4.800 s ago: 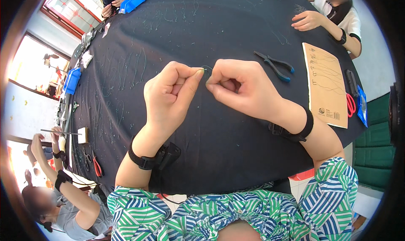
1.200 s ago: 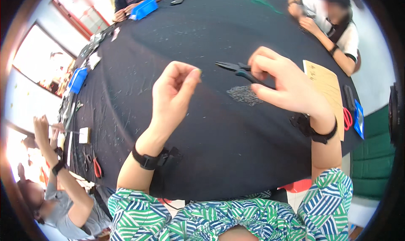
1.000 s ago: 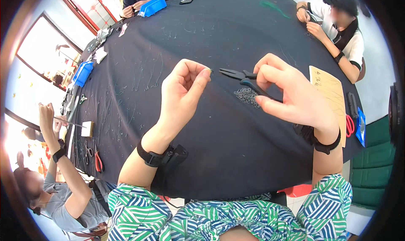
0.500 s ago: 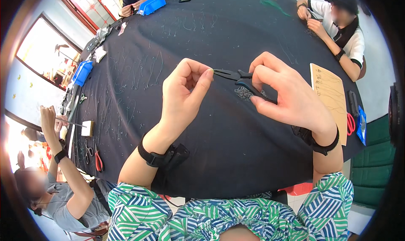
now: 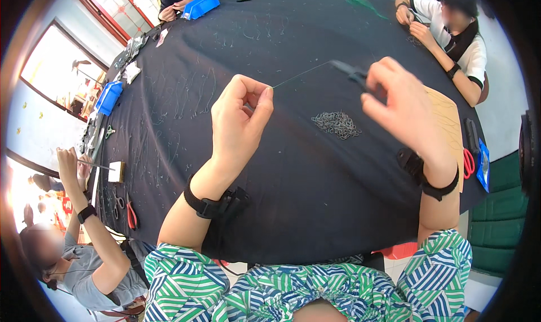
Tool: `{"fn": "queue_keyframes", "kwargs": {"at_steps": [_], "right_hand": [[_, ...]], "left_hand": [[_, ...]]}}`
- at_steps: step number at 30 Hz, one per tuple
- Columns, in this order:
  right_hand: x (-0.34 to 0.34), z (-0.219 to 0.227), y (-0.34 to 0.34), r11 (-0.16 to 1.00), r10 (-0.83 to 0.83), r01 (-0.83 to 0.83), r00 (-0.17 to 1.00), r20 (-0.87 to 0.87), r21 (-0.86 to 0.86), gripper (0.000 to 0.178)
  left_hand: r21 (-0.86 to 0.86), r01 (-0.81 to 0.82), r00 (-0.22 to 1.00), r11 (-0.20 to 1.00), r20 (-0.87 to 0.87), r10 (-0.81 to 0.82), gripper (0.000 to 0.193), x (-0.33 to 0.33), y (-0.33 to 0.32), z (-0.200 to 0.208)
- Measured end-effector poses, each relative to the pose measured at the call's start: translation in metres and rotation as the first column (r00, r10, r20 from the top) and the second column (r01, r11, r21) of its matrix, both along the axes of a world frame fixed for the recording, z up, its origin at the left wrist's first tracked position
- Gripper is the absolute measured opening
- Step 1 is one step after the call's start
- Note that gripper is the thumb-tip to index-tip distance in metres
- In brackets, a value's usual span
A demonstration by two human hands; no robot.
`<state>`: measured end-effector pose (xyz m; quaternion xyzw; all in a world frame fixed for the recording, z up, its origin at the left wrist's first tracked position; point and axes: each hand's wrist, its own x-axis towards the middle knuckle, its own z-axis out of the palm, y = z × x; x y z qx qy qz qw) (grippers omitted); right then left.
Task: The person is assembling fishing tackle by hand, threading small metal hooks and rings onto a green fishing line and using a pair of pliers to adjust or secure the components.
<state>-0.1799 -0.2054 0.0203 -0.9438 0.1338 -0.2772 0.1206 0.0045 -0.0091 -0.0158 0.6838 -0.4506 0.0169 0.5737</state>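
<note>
Between the thumb and forefinger of my left hand (image 5: 239, 119) is the end of a thin green line (image 5: 301, 74). The line runs taut up and rightward to the jaws of dark pliers (image 5: 350, 72), blurred by motion. My right hand (image 5: 399, 105) is closed round the handles of those pliers, at the right and above the table. Anything tiny inside my left pinch is hidden by the fingertips. Below and between the hands, a heap of small dark metal hook-like pieces (image 5: 336, 125) lies on the black cloth (image 5: 293, 203).
Lengths of thin line (image 5: 183, 96) lie across the cloth's left half. A tan board (image 5: 448, 125), red-handled scissors (image 5: 468, 163) and a blue packet (image 5: 483, 167) are at the right. Red-handled pliers (image 5: 132, 215) and a blue bin (image 5: 109, 98) lie left. Other people work around the table.
The pliers and my right hand have moved up and right, away from my left fingertips, stretching the green line between them. The heap is now uncovered. My left hand has shifted slightly left.
</note>
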Motion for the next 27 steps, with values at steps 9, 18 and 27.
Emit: {"fn": "queue_keyframes", "kwargs": {"at_steps": [9, 18, 27], "right_hand": [[-0.019, 0.005, -0.069, 0.917, -0.384, 0.368, 0.918, -0.093, -0.154, 0.024], [-0.019, -0.017, -0.101, 0.817, -0.530, 0.492, 0.846, -0.056, -0.301, 0.022], [-0.019, -0.010, -0.090, 0.965, -0.222, 0.263, 0.854, -0.471, 0.022, 0.028]], "left_hand": [[-0.030, -0.035, 0.998, 0.999, 0.051, 0.036, 0.007, 0.005, 0.003, -0.002], [-0.073, -0.039, 0.999, 0.997, 0.015, 0.040, 0.006, 0.008, 0.003, 0.001], [-0.170, -0.024, 0.991, 0.985, -0.131, 0.002, 0.008, 0.016, 0.008, -0.001]]}}
